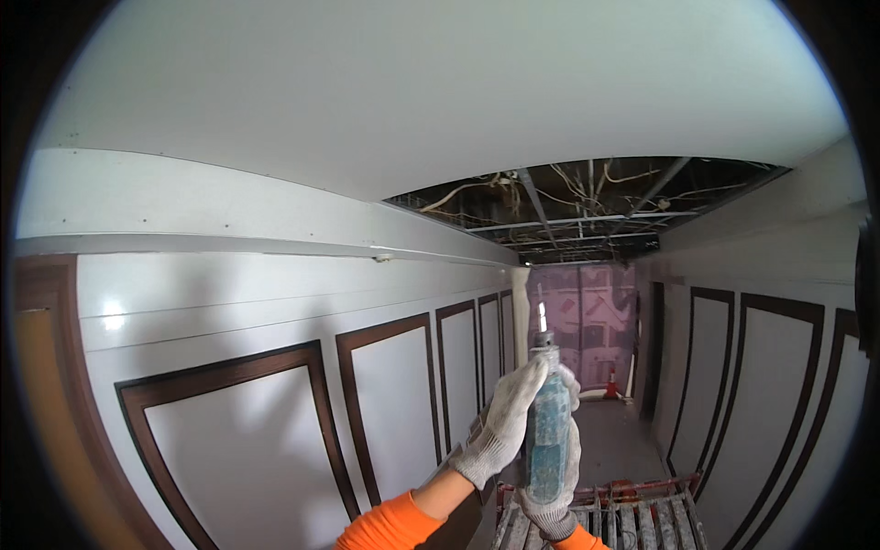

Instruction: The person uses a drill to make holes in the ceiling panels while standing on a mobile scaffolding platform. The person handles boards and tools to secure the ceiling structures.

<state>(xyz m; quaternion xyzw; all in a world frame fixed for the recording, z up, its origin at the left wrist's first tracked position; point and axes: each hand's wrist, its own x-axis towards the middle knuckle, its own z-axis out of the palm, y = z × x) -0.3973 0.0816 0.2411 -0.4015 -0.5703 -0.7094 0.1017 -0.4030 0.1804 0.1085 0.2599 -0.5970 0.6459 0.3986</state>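
Both my hands wear white knit gloves and hold up a scuffed teal power tool (549, 431) with a slim cylindrical body. It stands nearly upright, with a grey metal collar and a thin bright bit pointing toward the ceiling opening. My left hand (513, 405) is closed around the upper body, just below the collar. Lower down, my right hand (571, 467) grips the tool from its right side and base; most of its fingers are hidden behind the body. The bit appears apart from any surface.
Overhead, a white ceiling panel (367, 92) ends at an opening (587, 197) showing metal framing and loose wires. Brown-framed wall panels (385, 399) line both sides. Below me is a slatted, paint-spattered platform (632, 527). Pink sheeting (582, 316) and a red cone (611, 380) stand at the far end.
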